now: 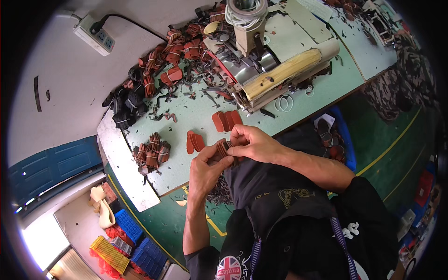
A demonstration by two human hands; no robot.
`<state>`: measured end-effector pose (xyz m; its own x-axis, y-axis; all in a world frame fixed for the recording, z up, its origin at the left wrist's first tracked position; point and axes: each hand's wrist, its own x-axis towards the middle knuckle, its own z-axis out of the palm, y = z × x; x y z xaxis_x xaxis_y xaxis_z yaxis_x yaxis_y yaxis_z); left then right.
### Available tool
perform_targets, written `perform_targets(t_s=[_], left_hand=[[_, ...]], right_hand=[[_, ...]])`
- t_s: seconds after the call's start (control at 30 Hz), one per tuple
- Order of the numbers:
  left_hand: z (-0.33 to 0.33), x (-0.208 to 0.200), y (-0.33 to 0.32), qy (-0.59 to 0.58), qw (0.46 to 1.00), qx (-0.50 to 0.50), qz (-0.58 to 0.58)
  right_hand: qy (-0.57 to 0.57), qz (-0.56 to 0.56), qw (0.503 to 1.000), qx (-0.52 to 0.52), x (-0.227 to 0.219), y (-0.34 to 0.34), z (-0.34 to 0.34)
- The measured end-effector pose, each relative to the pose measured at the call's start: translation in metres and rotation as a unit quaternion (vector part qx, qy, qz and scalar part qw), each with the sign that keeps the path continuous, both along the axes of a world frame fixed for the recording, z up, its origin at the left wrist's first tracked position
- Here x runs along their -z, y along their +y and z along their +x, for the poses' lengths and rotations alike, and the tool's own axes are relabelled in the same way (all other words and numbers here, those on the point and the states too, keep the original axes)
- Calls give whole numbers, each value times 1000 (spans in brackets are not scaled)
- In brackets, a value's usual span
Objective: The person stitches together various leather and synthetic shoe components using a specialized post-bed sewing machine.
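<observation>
Between both hands, above the table's front edge, is a small stack of reddish-brown leather pieces. The fingers and thumb of my left hand pinch its near left side. From the right, my right hand closes its fingertips on the stack's other side. A few loose flat reddish-brown leather pieces lie on the table just beyond my left hand. Another fanned pile of leather pieces rests beyond my right hand. Farther left sits a cluster of tied leather bundles.
A machine with a yellowish padded front bar stands on the pale green table. Red-brown bundles, black bundles and scraps line the back. White rings lie near the machine. At right is a blue bin holding bundles.
</observation>
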<state>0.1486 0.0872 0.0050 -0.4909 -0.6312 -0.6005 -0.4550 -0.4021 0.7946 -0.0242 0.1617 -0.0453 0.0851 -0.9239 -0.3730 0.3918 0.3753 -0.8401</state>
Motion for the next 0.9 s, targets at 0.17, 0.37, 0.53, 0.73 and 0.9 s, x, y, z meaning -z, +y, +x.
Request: perform_targets(t_s=[0.17, 0.37, 0.53, 0.73, 0.9], left_hand=[[-13, -8, 0, -119, 965, 149, -179], [-21, -12, 0, -130, 957, 186, -182], [-31, -15, 3, -132, 948, 215, -195], [-35, -10, 7, -120, 950, 212, -196], [-37, -3, 13, -141, 937, 189, -258]], right_hand=[[60, 12, 998, 6, -1, 4, -8], [40, 18, 999, -1, -5, 9, -13], [47, 38, 998, 9, -4, 13, -15], [128, 23, 990, 61, 0, 18, -7], [104, -12, 993, 54, 3, 22, -9]])
